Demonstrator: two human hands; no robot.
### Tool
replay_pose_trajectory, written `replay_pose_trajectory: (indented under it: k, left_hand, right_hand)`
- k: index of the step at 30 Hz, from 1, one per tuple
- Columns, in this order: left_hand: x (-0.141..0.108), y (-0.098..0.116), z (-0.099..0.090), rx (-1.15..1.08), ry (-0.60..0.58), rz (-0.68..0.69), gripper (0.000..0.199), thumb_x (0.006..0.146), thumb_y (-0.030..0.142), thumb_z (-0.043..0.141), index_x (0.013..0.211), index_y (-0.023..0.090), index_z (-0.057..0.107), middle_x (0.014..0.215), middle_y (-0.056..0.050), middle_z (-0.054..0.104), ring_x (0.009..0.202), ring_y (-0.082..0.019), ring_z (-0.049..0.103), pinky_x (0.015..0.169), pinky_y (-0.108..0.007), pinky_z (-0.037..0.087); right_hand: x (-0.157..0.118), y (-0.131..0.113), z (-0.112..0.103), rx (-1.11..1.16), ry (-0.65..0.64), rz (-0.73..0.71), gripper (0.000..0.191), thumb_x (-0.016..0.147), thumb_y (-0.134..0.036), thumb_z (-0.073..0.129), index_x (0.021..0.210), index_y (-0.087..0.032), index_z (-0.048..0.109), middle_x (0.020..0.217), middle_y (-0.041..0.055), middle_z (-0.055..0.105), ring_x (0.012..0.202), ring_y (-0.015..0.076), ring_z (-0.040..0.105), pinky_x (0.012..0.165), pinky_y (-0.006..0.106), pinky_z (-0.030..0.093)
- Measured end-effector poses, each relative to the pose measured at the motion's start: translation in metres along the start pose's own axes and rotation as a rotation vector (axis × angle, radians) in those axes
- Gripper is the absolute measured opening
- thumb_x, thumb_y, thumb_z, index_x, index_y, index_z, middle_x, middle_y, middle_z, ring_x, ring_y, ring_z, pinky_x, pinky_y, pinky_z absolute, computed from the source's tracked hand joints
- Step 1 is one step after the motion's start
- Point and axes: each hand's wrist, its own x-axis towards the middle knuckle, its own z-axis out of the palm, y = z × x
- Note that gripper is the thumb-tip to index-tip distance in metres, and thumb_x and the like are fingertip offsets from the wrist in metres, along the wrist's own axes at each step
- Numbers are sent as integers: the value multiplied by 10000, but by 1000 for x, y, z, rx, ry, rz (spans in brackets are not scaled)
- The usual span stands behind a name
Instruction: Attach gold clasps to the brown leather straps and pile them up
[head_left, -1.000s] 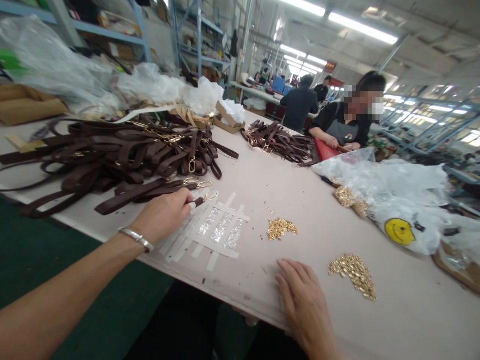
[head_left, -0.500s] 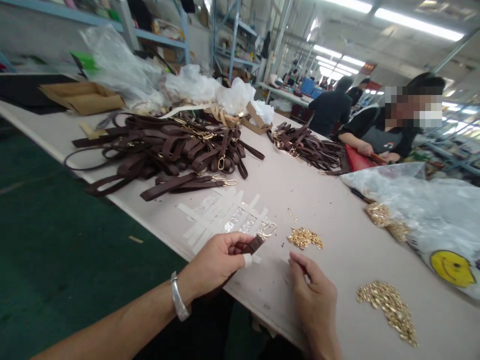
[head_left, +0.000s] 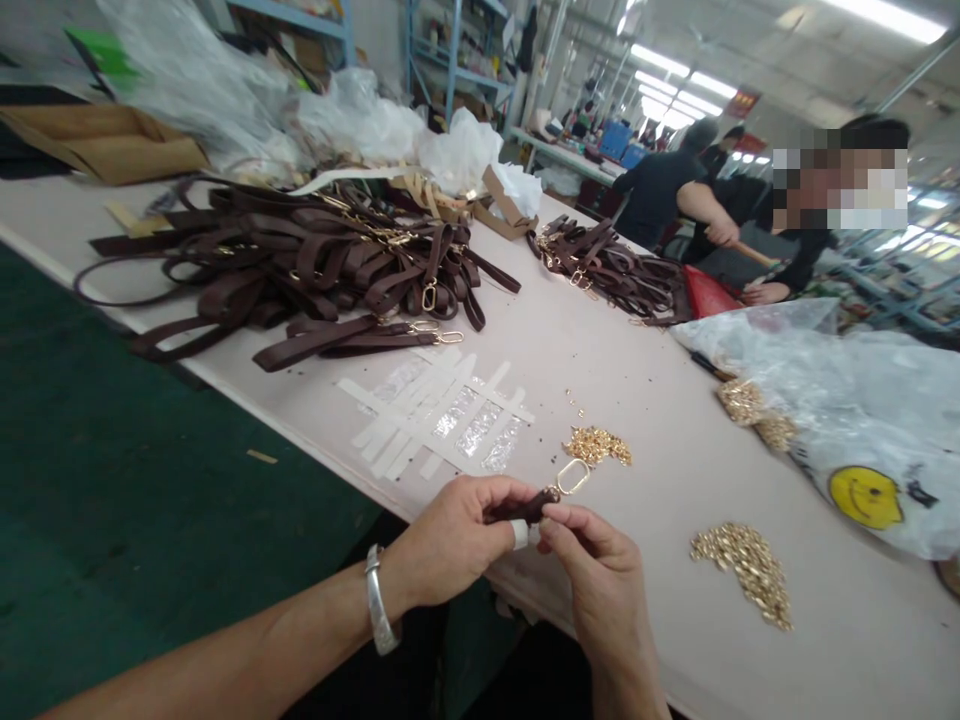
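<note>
Near the table's front edge, my left hand (head_left: 469,535) is closed around the end of a dark brown leather strap (head_left: 534,505). A gold oval ring (head_left: 574,478) sticks out from that end. My right hand (head_left: 600,560) touches the same end, thumb and forefinger pinched together; whether a small piece sits between them is hidden. Just beyond the ring lies a small heap of gold metal pieces (head_left: 598,445). A second gold heap (head_left: 746,570) lies to the right of my right hand. Whitish tape strips (head_left: 450,410) are stuck to the table beyond my left hand.
A large pile of brown straps (head_left: 322,250) covers the table's far left, a smaller strap pile (head_left: 615,265) lies farther back. Clear plastic bags (head_left: 885,400) lie at right, a cardboard tray (head_left: 105,140) at far left. Across the table, a person (head_left: 810,230) works beside a red object (head_left: 709,293).
My right hand has moved left and up to meet the strap end. My left hand has shifted slightly right with the strap. The view has turned a little, and the person opposite has moved.
</note>
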Motion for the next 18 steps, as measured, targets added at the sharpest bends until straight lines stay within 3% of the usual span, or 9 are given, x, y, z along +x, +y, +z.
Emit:
replay_pose_trajectory:
  k: [8, 13, 18]
  left_hand:
    - [2, -3, 1, 64, -22, -4, 341, 825, 143, 602, 1131, 193, 743, 1043, -30, 775, 996, -215, 688, 894, -320, 514]
    - [-2, -4, -1, 310, 17, 69, 431, 851, 87, 535, 1189, 281, 722, 1111, 28, 761, 1057, -187, 678, 946, -280, 500]
    - [-5, -13, 1, 596, 91, 166, 434, 821, 93, 553, 1150, 302, 743, 1125, 14, 752, 1088, -224, 663, 1014, -329, 478]
  right_hand:
    - [-1, 9, -2, 25, -50, -24, 121, 740, -344, 783, 793, -236, 773, 808, 3, 681, 760, 162, 616, 691, 269, 494]
    - [-6, 3, 3, 157, -27, 9, 119, 718, -283, 785, 748, -199, 706, 752, -12, 677, 720, 135, 603, 689, 249, 483]
    - [-12, 0, 10, 230, 74, 41, 245, 648, -223, 798, 709, -198, 562, 662, -49, 637, 624, 109, 558, 614, 224, 460]
